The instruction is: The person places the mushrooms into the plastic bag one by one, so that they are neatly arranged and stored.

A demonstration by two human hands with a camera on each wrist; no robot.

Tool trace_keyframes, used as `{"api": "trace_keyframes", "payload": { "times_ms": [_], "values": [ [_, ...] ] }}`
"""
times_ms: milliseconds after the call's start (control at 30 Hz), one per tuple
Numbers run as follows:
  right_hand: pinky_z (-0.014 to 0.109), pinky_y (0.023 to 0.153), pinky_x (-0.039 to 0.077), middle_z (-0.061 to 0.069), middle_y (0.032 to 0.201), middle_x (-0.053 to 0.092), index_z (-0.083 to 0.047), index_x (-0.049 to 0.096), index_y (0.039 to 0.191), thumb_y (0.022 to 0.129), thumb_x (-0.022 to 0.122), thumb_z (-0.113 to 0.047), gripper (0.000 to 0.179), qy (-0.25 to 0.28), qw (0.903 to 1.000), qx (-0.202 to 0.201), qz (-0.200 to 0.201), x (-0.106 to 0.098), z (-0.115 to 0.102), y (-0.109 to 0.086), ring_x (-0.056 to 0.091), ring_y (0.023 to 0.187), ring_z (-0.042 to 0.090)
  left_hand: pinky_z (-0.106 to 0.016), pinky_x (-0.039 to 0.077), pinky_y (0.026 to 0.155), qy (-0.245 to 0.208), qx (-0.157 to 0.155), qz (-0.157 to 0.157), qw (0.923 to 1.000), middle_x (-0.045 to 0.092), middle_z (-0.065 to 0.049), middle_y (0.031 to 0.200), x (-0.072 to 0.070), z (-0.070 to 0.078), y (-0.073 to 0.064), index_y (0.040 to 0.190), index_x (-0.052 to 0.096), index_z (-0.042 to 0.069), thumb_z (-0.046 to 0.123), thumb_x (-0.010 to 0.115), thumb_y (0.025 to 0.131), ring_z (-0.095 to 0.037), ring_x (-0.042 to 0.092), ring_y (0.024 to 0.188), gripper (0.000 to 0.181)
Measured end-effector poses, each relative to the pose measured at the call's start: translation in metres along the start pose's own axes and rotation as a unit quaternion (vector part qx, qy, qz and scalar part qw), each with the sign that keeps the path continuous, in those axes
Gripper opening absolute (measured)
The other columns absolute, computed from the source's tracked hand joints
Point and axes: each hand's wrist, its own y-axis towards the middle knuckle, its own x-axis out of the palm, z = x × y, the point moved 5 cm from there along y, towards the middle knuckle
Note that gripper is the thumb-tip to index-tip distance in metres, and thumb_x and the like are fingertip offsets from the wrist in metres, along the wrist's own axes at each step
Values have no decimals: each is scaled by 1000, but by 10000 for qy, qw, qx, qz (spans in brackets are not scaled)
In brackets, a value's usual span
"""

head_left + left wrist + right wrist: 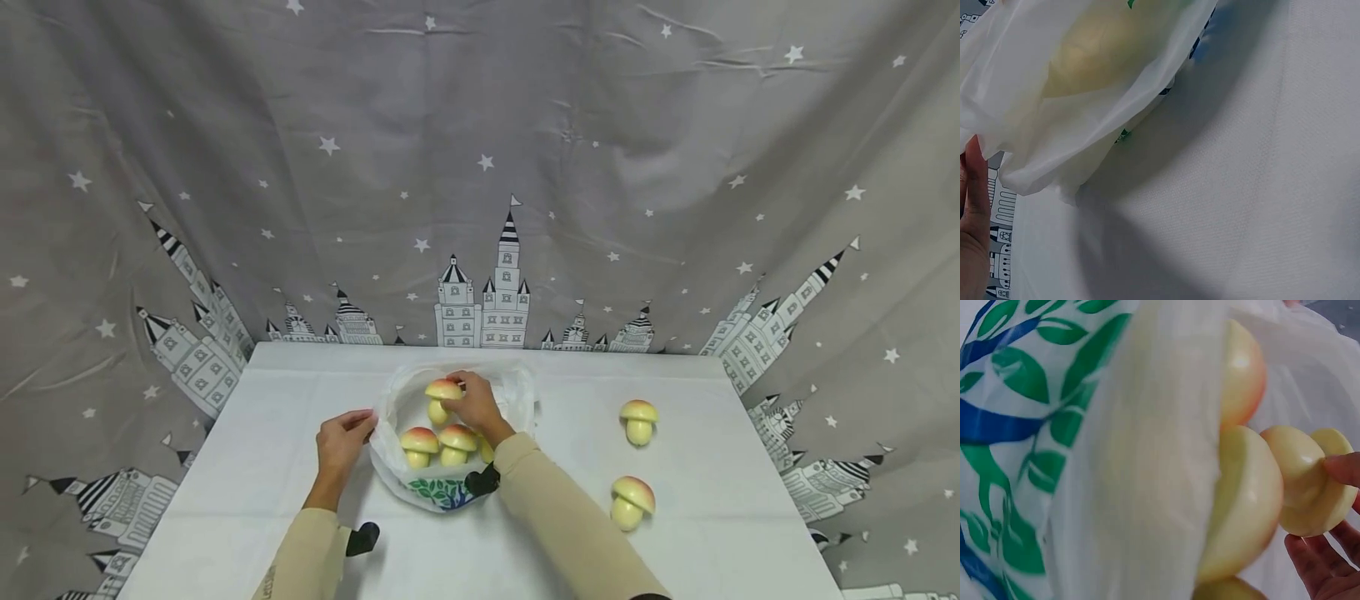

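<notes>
One grey curtain (570,125) backs the scene, printed with white stars and castle towers. Before it, one white surface (251,475). Two tan sleeves reach in from the near side. One white plastic bag (393,477) sits mid-surface, mouth open, its near wall printed with green leaves and blue branches. Two hands: left hand (340,446) at the bag's left rim, pinching the edge; right hand (477,407) inside the mouth, thumb and fingers gripping one mushroom. Mushrooms, yellow with reddish caps: six in view, four within the bag, two outside. Of the four: the gripped mushroom (441,400), cap up, toward the far side; two side by side nearer the front, a left mushroom (419,447) and a middle mushroom (456,444); one more mushroom (486,451) mostly hidden by the right wrist. Cannot tell whether the gripped one touches the others. Outside, to the right, well apart from the bag: a farther mushroom (639,422) and a nearer mushroom (632,502), the latter tilted. Two black pieces, one at each wrist.
</notes>
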Motion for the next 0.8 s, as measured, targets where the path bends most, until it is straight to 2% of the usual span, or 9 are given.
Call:
{"api": "trace_keyframes", "payload": {
  "times_ms": [233,533,800],
  "values": [
    [32,84,49,14,113,64,1,64,117,73,72,-1,44,-117,9995,-237,180,10,-3,3,59,101,27,-11,48,62,-37,-40,-45,10000,70,-15,94,-1,0,-1,108,69,-6,14,66,90,-1,61,69,27],
    [33,84,50,14,109,66,1,66,115,73,73,-1,43,-421,9989,-139,154,20,-4,7,60,99,27,-12,50,63,-189,-37,-61,9998,71,-16,93,-1,-2,-2,107,68,-8,11,67,89,-1,62,69,26],
    [35,91,48,13,109,67,1,66,114,70,72,0,44,-480,9988,-2,86,28,-2,7,60,103,27,-12,49,63,-126,-23,-88,9999,71,-17,95,0,-2,0,107,69,-6,13,66,90,-4,63,71,26]
  ]
}}
